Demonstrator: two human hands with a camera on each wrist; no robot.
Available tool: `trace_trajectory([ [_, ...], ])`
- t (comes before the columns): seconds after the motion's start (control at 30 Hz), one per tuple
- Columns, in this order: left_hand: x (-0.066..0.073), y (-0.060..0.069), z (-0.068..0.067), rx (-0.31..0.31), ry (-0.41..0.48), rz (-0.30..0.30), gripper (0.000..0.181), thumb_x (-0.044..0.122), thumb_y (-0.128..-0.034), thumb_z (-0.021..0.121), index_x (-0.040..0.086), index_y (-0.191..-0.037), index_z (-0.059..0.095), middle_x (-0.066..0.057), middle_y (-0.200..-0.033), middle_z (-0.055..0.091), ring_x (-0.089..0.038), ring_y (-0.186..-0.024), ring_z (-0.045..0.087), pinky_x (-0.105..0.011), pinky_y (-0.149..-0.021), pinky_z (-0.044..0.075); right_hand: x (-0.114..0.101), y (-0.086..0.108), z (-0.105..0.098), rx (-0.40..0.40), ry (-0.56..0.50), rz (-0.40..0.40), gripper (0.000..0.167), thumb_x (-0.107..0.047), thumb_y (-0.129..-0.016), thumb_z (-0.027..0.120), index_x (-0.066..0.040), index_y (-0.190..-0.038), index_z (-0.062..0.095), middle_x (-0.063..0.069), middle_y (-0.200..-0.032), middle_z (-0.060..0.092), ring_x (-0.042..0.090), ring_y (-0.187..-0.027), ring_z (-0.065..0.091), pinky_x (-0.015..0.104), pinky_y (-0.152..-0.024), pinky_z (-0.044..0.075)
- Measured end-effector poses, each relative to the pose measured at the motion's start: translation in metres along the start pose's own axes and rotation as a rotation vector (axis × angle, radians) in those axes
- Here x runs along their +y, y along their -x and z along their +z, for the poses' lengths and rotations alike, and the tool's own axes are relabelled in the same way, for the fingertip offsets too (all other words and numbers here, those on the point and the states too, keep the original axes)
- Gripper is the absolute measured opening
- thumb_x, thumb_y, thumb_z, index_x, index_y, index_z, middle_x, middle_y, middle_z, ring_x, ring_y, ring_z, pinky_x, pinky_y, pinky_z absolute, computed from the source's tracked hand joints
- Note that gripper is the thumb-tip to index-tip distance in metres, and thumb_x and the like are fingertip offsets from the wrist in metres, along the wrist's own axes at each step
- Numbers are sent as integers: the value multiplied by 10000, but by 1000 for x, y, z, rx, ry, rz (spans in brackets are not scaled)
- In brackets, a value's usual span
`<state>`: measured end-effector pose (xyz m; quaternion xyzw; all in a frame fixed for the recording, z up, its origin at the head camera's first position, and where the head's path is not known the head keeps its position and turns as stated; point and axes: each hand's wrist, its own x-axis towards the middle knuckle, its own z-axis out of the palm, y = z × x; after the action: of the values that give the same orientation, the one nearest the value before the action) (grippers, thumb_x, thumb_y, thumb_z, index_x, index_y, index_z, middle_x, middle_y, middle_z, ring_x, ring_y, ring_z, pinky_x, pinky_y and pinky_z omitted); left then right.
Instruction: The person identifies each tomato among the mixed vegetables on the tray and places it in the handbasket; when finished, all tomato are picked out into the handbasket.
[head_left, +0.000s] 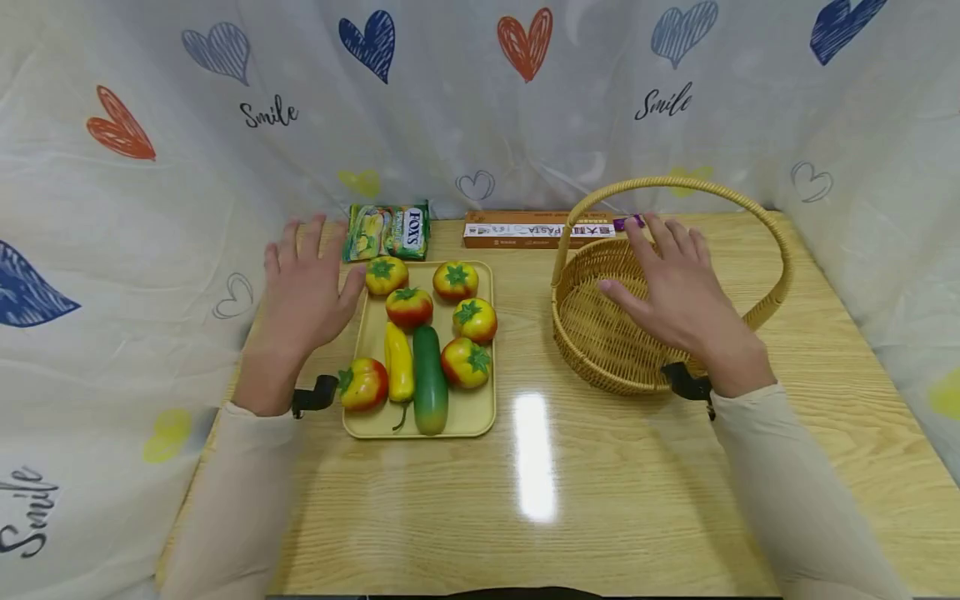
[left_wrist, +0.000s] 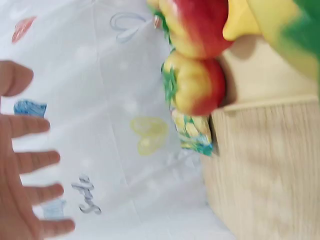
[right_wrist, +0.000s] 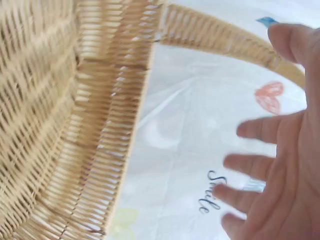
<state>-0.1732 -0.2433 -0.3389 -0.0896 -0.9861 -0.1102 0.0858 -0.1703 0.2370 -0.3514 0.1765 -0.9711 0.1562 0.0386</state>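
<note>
My left hand [head_left: 306, 292] hovers at the left edge of a yellow tray [head_left: 471, 425], fingers spread and holding nothing. On that tray lie several red-and-yellow toy tomatoes [head_left: 409, 308], a yellow pepper [head_left: 400, 367] and a green cucumber [head_left: 430, 379]. In the left wrist view, two of the red-and-yellow pieces [left_wrist: 195, 82] appear beside the spread fingers [left_wrist: 37, 162]. Over a wicker basket [head_left: 592, 333] with a tall arched handle, my right hand [head_left: 678, 292] is held with its fingers spread. The right wrist view shows the basket's woven wall [right_wrist: 100, 130] apart from the fingers.
Behind the tray lies a green FOX'S packet [head_left: 386, 232]. A brown-and-white pasta box [head_left: 517, 229] lies along the back, with a small purple item [head_left: 628, 222] at its right end. A white curtain [head_left: 450, 100] with printed hearts encloses the wooden table [head_left: 600, 500].
</note>
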Motion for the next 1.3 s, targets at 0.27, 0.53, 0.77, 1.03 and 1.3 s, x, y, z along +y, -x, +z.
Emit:
trace_trajectory([
  [0.27,-51,27,-18,-45,289,60,695,255,-1124,597,45,-1721,309,-272,-1771,300,-536,-1633,252,-733,-1305,203,-7,37,-24,13,-215,-123,699,-403,-1061,715,-198,-1681,465,106,-1760,405,436,-1616,371,686,-1274,322],
  [0.53,-89,48,-20,-28,356,-20,676,270,-1081,704,140,-1689,439,-220,-1718,445,-553,-1535,431,-791,-1153,394,-10,74,-31,102,-312,-265,719,-130,-929,868,-305,-1576,608,-24,-1562,656,-21,-1459,533,77,-1184,328],
  [0.77,-101,46,-7,-89,413,-60,654,268,-1075,726,118,-1661,479,-245,-1702,453,-542,-1531,422,-761,-1172,405,-25,81,-14,58,-395,-331,763,-111,-873,915,-280,-1559,626,-23,-1557,662,57,-1428,608,108,-1187,383],
  [1.03,-100,30,26,-231,452,-83,583,314,-1106,669,104,-1627,515,-215,-1717,445,-480,-1602,369,-737,-1233,351,-57,72,26,-20,-463,-398,723,-260,-895,917,-236,-1558,628,-11,-1575,649,246,-1480,599,334,-1252,440],
  [1.3,-98,12,61,-314,435,-104,572,333,-1117,637,93,-1622,516,-238,-1718,434,-514,-1610,339,-729,-1275,290,-95,46,66,-86,-541,-436,680,-389,-959,854,-171,-1560,621,15,-1587,638,240,-1437,635,515,-1186,520],
])
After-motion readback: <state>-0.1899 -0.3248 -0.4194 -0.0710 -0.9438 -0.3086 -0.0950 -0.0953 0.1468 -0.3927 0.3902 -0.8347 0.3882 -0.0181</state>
